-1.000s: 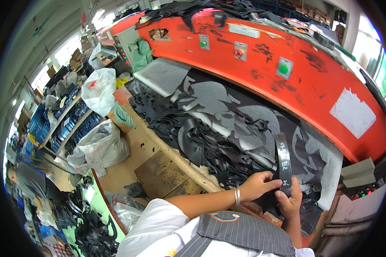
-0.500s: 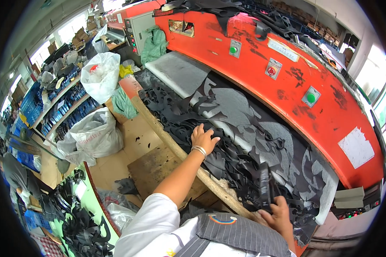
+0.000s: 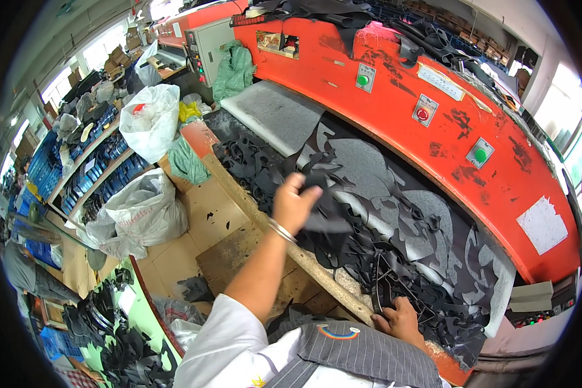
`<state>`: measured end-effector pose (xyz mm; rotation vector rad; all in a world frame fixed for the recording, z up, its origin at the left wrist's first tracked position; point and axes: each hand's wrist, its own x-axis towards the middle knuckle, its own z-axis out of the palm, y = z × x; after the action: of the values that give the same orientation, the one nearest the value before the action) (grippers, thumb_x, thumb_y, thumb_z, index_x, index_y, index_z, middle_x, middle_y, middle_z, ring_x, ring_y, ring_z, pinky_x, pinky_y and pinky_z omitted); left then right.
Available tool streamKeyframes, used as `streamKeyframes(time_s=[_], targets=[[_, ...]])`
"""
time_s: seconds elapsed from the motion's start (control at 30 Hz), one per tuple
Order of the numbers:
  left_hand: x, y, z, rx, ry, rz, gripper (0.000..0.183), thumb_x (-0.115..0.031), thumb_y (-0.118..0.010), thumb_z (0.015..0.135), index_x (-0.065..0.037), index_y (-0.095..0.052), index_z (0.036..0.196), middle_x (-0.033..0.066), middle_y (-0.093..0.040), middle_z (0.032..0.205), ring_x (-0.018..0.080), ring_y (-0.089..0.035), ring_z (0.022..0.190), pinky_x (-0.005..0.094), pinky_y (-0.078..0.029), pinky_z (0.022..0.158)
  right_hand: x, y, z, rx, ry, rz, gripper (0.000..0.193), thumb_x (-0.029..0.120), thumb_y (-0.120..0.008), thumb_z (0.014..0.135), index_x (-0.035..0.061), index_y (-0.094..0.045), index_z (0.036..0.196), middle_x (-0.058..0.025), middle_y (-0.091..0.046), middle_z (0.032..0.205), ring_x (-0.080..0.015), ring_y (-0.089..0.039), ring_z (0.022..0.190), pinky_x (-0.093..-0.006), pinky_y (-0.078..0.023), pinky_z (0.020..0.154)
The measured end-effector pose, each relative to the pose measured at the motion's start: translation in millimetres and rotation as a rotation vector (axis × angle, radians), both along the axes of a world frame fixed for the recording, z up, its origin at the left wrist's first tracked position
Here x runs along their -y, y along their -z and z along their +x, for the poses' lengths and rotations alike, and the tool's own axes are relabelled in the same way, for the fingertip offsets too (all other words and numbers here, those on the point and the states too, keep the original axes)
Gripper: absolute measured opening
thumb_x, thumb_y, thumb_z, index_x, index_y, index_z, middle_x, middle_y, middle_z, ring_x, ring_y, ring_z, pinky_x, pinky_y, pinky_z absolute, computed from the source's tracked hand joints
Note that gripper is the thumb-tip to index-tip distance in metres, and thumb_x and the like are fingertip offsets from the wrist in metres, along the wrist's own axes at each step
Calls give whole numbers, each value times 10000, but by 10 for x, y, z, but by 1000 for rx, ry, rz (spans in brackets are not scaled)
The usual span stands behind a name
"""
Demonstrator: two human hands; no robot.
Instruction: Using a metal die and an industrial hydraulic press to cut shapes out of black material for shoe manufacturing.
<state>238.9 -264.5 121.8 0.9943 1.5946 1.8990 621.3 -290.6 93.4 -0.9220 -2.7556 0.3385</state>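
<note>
My left hand [image 3: 292,208] is raised over the scrap heap at the table's near edge, its fingers closed on a dark sheet piece [image 3: 330,216] that is smeared by motion. My right hand [image 3: 399,321] grips the near end of a black cutting die [image 3: 385,278], a thin-walled open frame that stands tilted on the scraps. Beneath and between both hands lie tangled black offcuts [image 3: 343,249]. Behind them, dark sheet material [image 3: 427,223] with cut-out openings spreads over the grey-white cutting board [image 3: 362,161].
A red machine beam [image 3: 394,110] with green and red buttons crosses behind the board. A worn wooden edge [image 3: 239,194] borders the table. At left stand white sacks [image 3: 145,207], shelves of blue-edged dies [image 3: 100,168] and a light green table [image 3: 145,304] with black pieces.
My left hand has lifted from the scraps and moved slightly left, now with a dark piece. My right hand has shifted left with the die, which has turned to show its open frame.
</note>
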Motion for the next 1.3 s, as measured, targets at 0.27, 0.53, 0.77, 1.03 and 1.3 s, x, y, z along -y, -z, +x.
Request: streamKeyframes(time_s=[0.27, 0.53, 0.77, 1.03, 1.3], targets=[[55, 430, -1555, -303, 273, -333, 329, -156, -732, 806, -73, -572, 1080, 43, -657, 1007, 176, -623, 913, 450, -329, 1021, 4, -26, -119, -11, 30, -7, 282, 349, -750, 713, 71, -710, 740, -113, -508, 776, -295, -526, 752, -396, -430, 623], [-227, 512, -1584, -1038, 605, -949, 442, -342, -712, 819, -141, -530, 1168, 128, -642, 1135, 289, -573, 1136, 534, -67, 1149, 67, 7, -188, -21, 68, 11, 275, 344, -761, 693, 76, -713, 736, -104, -513, 762, -289, -527, 753, -396, -430, 626], [-316, 200, -1374, -1119, 655, -1122, 519, -411, -739, 782, -165, -506, 1176, 114, -585, 1200, 304, -545, 1148, 449, -277, 979, 90, 64, -182, 31, 132, 26, 268, 326, -758, 687, 67, -694, 713, -103, -499, 745, -288, -519, 747, -401, -421, 622], [-8, 385, -1162, -1058, 464, -1038, 411, -315, -760, 780, -151, -521, 1071, 66, -631, 1062, 279, -580, 1029, 482, -237, 1046, 161, 119, -163, -11, 137, 47, 241, 284, -741, 710, 55, -667, 688, -114, -484, 745, -296, -512, 756, -407, -413, 624], [593, 378, -1133, -565, -277, -107, 324, -55, -783, 676, -71, -526, 871, 61, -571, 870, 210, -572, 826, 310, -464, 745, 23, 116, -103, -55, 55, 31, 243, 286, -725, 737, 52, -668, 705, -125, -482, 744, -302, -509, 754, -409, -409, 619]])
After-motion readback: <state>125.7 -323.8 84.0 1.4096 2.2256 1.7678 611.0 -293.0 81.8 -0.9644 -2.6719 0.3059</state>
